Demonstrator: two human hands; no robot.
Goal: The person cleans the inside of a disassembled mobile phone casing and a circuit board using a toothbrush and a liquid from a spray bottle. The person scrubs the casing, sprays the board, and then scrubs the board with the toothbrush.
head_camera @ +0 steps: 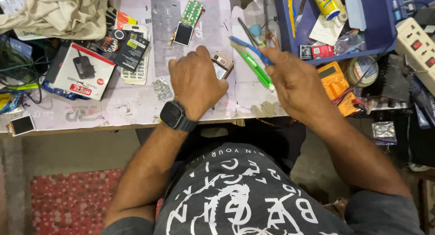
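My left hand (198,83) pins the small phone (222,65) near the surface's (136,110) front edge, while my right hand (297,83), just right of it, grips the green-and-blue toothbrush (253,58), bristles angled up-left toward the phone.

Left hand (197,83) curled palm-down with fingers closed; right hand (297,83) gripping, wrist angled.

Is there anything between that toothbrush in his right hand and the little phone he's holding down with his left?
Nothing visible. The left hand rests on the small phone, the right hand holds the toothbrush just beside it, and only bare paper-covered table lies between them.
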